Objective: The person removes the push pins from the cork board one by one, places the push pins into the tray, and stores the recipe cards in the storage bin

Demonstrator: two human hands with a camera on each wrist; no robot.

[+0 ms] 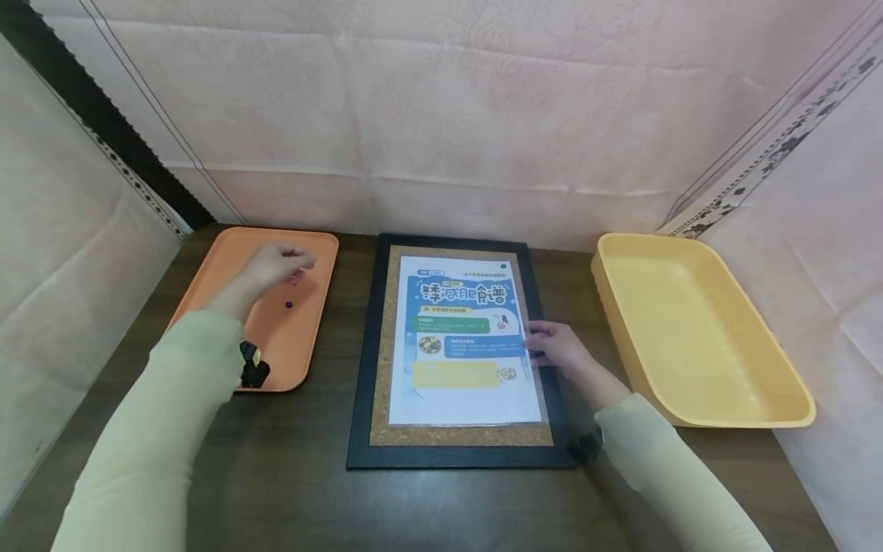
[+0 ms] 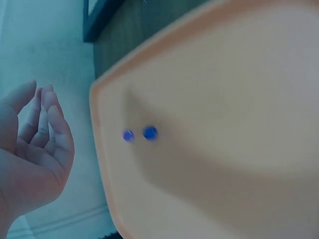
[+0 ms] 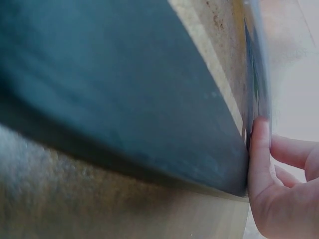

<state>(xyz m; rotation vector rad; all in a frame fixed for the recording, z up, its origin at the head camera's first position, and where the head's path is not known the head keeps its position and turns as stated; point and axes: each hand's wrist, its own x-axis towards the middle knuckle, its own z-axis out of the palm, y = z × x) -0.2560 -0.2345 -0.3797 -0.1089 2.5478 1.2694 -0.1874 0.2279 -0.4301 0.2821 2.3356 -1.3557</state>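
In the head view, the sheet lies on the cork board between the two hands, the right hand at its right edge and the left hand well off to its left, over the orange tray. The right hand rests its fingertips at that edge, its fingers lightly bent and not clenched. The left hand is loosely bent, thumb towards the fingers, with nothing visible in it. A small blue piece lies in the tray, near the left hand on its wrist side. The yellow tub stands to the right of the board, beyond the right hand. Tray, board and tub all stand on the brown table.

In the left wrist view, the blue piece and a second, paler piece lie side by side in the tray, a little apart and near one edge. The left hand is clear of both, its fingers relaxed and curving towards the thumb, and no object shows in its grasp.

In the right wrist view, the sheet is seen almost edge-on above the board's dark frame. One digit of the right hand touches the sheet at its edge; another is bent close beside it.
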